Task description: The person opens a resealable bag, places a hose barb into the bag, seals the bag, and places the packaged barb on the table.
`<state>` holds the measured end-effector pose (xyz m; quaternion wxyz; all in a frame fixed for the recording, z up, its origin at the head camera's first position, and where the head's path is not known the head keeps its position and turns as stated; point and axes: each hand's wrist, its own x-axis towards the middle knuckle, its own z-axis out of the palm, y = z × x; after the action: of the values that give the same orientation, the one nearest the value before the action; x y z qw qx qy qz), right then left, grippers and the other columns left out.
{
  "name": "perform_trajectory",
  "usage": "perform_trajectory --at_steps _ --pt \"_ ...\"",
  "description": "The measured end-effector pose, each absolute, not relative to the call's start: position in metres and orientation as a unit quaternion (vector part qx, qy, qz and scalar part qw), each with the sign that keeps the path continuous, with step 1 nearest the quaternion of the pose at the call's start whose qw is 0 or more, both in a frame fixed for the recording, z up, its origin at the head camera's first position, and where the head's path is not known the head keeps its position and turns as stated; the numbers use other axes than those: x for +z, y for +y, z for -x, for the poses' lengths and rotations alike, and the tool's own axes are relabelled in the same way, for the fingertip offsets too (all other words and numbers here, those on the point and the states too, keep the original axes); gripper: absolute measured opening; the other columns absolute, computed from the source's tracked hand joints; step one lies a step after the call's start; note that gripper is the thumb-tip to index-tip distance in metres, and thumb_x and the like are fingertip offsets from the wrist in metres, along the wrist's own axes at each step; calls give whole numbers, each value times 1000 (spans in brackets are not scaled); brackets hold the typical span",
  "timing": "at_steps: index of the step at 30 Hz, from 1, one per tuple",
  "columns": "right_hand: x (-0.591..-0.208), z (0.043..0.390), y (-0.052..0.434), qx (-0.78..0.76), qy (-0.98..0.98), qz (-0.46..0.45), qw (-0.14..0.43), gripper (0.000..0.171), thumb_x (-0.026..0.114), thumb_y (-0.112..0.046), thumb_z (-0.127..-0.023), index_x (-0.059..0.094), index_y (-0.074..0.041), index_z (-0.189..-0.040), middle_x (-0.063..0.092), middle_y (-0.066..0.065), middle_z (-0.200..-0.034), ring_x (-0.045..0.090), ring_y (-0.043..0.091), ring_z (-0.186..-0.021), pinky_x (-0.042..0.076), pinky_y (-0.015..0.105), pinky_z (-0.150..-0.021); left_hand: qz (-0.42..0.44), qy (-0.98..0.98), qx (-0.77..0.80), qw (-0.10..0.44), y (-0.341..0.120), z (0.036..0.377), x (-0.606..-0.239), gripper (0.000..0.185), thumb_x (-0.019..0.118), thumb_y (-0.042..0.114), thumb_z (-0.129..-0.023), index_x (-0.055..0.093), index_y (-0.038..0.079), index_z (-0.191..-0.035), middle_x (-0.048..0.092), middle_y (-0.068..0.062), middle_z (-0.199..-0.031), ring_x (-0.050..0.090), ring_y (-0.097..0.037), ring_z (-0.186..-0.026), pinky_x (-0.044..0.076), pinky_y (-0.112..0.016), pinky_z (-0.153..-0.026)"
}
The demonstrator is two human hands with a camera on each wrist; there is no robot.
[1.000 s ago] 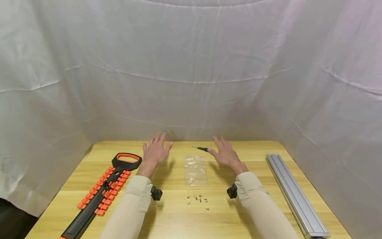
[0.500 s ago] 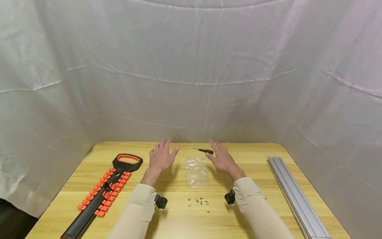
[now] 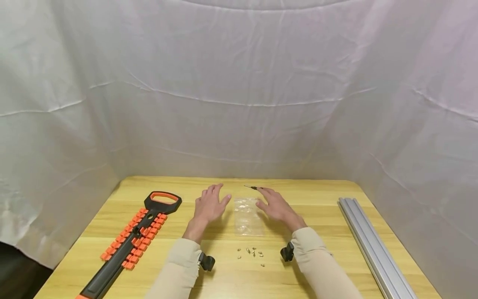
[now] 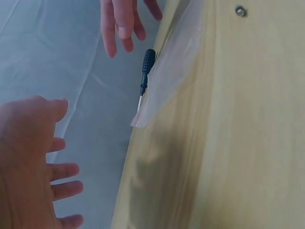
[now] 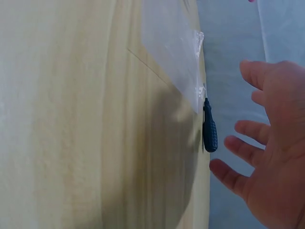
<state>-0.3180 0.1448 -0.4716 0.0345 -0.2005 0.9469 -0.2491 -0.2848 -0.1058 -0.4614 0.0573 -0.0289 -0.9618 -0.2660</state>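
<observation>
We see the left hand [image 3: 210, 206] and right hand [image 3: 275, 206] apart in the air, fingers loosely spread, near the far edge of the bench [image 3: 317, 195]. Wood, and room to move, stretches from the sleeves [image 3: 325, 263] to an orange-and-black rack [image 3: 127, 245] at left and a metal bar [image 3: 375, 249] at right. Between the hands lies a plastic bag [image 3: 248, 218]; beyond it, we find a screwdriver [image 5: 210, 133], its handle near the right hand.

Right hand [image 5: 281, 143], dark-handled tool [image 5: 209, 131], clear bag [image 5: 172, 43], wooden table [image 5: 71, 114]
</observation>
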Motion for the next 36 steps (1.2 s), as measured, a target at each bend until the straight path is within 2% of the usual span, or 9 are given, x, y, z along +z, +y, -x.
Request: perform_trajectory --at_steps 6,15,21,28,32,36 --pt "-478 317 142 -248 943 216 56 60 55 -34 -98 32 -20 -152 28 15 -158 28 40 -143 23 62 -114 24 -959 -280 34 -97 279 -470 59 46 52 -98 39 20 -147 40 -10 -151 37 -33 -136 35 -61 -104" --pt "-480 316 132 -229 940 240 82 58 60 -29 -95 39 -17 -148 30 15 -157 29 39 -143 23 61 -115 58 -949 -309 -35 -91 268 -478 63 54 47 -95 37 14 -147 42 -14 -148 39 -36 -134 34 -63 -106" --pt "-483 316 128 -205 946 235 88 60 62 -31 -93 40 -20 -148 30 13 -158 30 37 -143 23 60 -115 84 -955 -278 -57 -88 264 -480 69 65 50 -87 45 11 -141 45 -15 -144 39 -35 -131 35 -62 -104" --pt "-487 316 124 -190 952 226 77 55 64 -31 -91 48 -20 -142 41 11 -150 35 34 -139 26 62 -112 90 -968 -224 -73 -85 258 -482 78 75 54 -76 51 11 -137 40 -13 -145 35 -31 -129 35 -55 -102" --pt "-488 317 123 -193 954 219 61 54 67 -28 -90 49 -20 -141 46 11 -144 40 34 -134 30 60 -111 85 -966 -238 -63 -83 258 -484 72 78 50 -75 55 11 -131 41 -13 -142 36 -30 -128 36 -53 -103" --pt "-488 319 123 -195 956 212 54 56 67 -27 -90 48 -19 -142 45 14 -145 40 36 -135 31 57 -112 85 -962 -251 -60 -83 259 -485 59 79 45 -76 60 10 -119 46 -11 -127 41 -26 -114 42 -46 -95"
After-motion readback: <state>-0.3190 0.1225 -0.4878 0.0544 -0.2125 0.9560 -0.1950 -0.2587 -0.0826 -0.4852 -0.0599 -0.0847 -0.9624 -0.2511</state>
